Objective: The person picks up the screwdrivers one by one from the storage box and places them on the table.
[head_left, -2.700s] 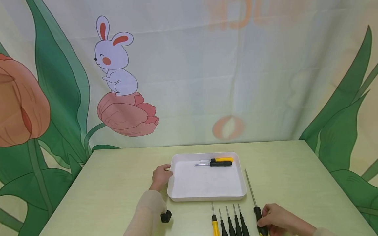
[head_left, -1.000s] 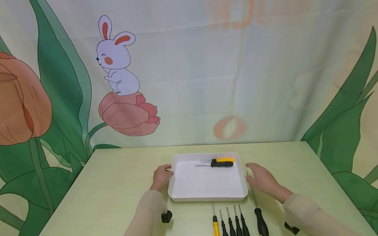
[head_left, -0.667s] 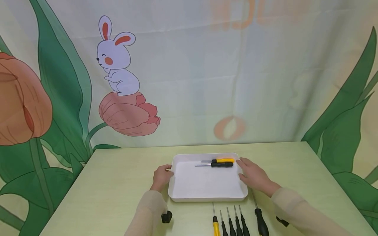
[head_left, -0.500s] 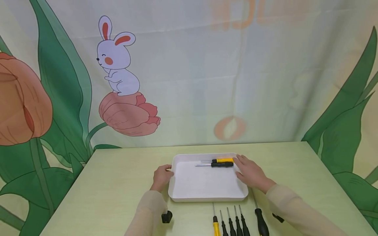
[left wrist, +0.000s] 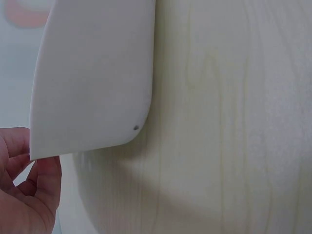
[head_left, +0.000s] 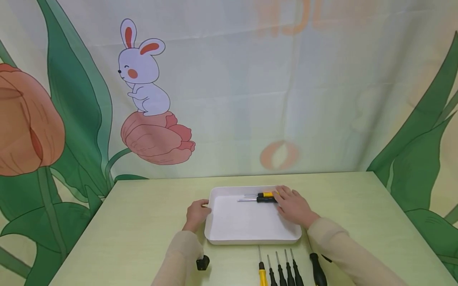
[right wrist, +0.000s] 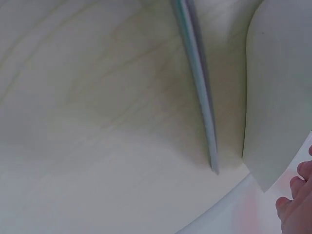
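Note:
My left hand [head_left: 196, 215] holds the left rim of a white tray [head_left: 243, 226]; in the left wrist view its fingers and thumb pinch the tray edge [left wrist: 92, 97]. Inside the tray, near the far side, lie a yellow-handled screwdriver [head_left: 266, 194] and a black-handled screwdriver [head_left: 264, 200], tips pointing left. Over their handle ends reaches my right hand [head_left: 294, 207], fingers extended and partly covering them. Whether it touches the handles cannot be told. In the right wrist view only some fingers [right wrist: 300, 190] show beyond the tray's wall.
In front of the tray several screwdrivers lie in a row, a yellow-handled one [head_left: 262, 274] at the left and black-handled ones [head_left: 289, 274] beside it. A large black-handled screwdriver [head_left: 317, 270] lies further right, its shaft [right wrist: 200, 87] running alongside the tray. A printed curtain [head_left: 229, 99] hangs behind.
My right hand has left the large screwdriver, which stays on the table, and moved up and left over the tray to the screwdriver handles. My left hand has stayed at the rim.

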The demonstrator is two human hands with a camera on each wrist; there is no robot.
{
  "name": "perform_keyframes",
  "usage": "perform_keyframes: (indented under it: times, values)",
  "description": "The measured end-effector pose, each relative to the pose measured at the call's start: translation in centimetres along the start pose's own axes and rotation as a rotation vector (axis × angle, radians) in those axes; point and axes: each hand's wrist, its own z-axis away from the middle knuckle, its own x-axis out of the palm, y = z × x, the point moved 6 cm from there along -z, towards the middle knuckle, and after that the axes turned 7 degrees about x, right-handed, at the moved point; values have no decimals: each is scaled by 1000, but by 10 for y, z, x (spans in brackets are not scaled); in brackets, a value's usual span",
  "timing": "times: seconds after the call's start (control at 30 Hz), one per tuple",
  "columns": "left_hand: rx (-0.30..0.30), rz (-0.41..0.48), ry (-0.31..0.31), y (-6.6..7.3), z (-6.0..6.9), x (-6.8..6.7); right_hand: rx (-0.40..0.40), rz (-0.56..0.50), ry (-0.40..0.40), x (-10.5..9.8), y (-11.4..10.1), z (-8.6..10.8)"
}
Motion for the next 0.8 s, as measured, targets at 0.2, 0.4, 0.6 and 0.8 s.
perform_keyframes:
  times: [0.2, 0.4, 0.6, 0.8]
  values:
    - [5, 1, 2, 1, 1, -1, -83, 26, 85, -2, -10, -7]
    - [-7, -1, -1, 1, 1, -1, -141, 59, 106, -1, -18, -9]
    - [-14, 6, -6, 0, 1, 0, -160, 39, 55, 4, -23, -12]
    - [-6, 14, -11, -2, 1, 0, -157, 15, 31, 2, -29, -12]
